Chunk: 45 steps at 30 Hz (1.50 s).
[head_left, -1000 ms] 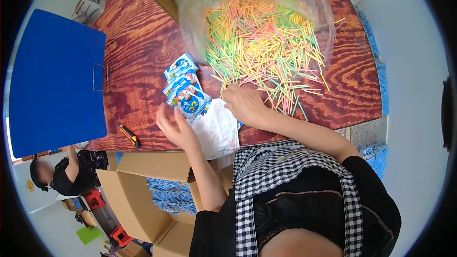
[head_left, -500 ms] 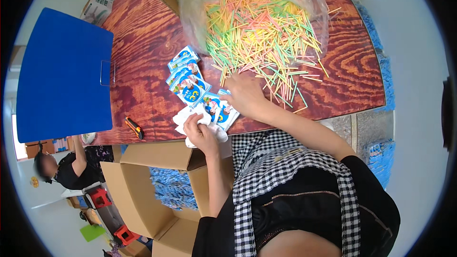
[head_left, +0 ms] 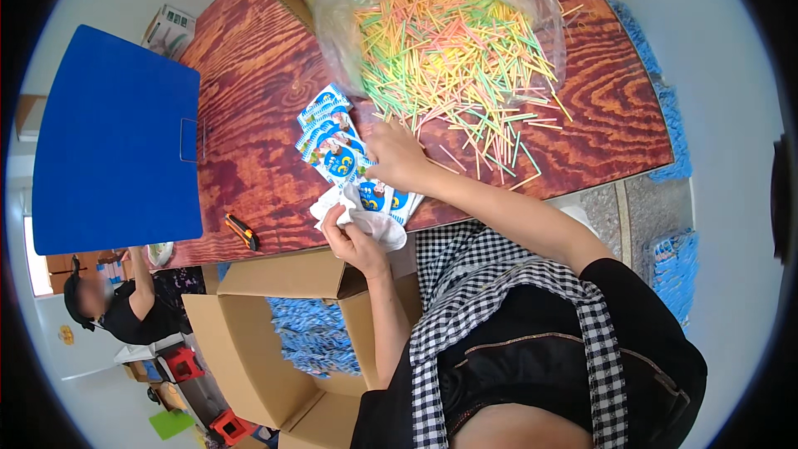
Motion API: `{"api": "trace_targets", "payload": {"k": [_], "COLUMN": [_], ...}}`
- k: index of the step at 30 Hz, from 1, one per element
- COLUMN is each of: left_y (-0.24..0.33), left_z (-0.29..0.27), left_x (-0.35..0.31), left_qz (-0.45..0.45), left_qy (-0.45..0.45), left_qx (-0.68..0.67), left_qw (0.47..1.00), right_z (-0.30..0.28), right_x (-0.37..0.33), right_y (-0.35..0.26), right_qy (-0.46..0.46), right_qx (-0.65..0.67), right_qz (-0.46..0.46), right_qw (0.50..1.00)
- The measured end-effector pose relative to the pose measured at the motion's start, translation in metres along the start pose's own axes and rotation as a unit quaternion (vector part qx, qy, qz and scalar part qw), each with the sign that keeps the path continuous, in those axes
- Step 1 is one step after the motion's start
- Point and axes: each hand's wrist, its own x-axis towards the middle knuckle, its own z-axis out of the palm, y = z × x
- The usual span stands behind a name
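My left hand (head_left: pixel 355 243) pinches a crumpled, thin white bag-like thing (head_left: pixel 385 231) by the front edge of the table; its exact kind is unclear. My right hand (head_left: pixel 401 158) is closed, its fingers curled down between the packets and the sticks, and whatever they hold is hidden. Small blue-and-white packets (head_left: pixel 339 162) overlap in a row beside it, and more packets (head_left: pixel 378 196) lie under and below that hand. Past my right fingers, a large heap of thin pastel sticks (head_left: pixel 453 54) in pink, yellow and green spills from a clear plastic bag (head_left: pixel 337 41).
A box cutter (head_left: pixel 242 231) lies on the wood-patterned table (head_left: pixel 241 116), near a blue board (head_left: pixel 116 150). Below the edge stands an open cardboard box (head_left: pixel 241 349) with blue packets (head_left: pixel 312 337) inside. Another person (head_left: pixel 125 303) is at the far left.
My right hand has moved slightly left, from the edge of the sticks toward the packets. My left hand keeps its pinch on the white bag-like thing. The whole view has shifted a little.
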Motion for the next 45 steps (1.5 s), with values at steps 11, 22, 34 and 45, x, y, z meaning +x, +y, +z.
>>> {"api": "trace_targets", "payload": {"k": [11, 22, 34, 45], "left_y": [0.010, 0.180, 0.237, 0.104], "left_z": [-0.008, -0.035, -0.049, 0.032], "left_x": [0.010, 0.026, 0.046, 0.052], "left_qz": [0.060, 0.108, 0.178, -0.021], "left_qy": [-0.124, -0.191, -0.349, -0.324], "left_qx": [0.168, -0.266, -0.583, -0.016], "left_qw": [0.976, 0.939, 0.712, 0.946], "right_z": [-0.029, -0.055, -0.079, -0.104], "right_x": [-0.037, -0.034, -0.034, -0.051], "right_y": [0.010, 0.011, 0.005, 0.022], "right_qy": [0.016, 0.072, -0.051, -0.031], "right_qx": [0.044, -0.127, 0.506, 0.469], "right_qz": [0.058, -0.061, 0.206, 0.039], "right_qw": [0.997, 0.987, 0.836, 0.882]}}
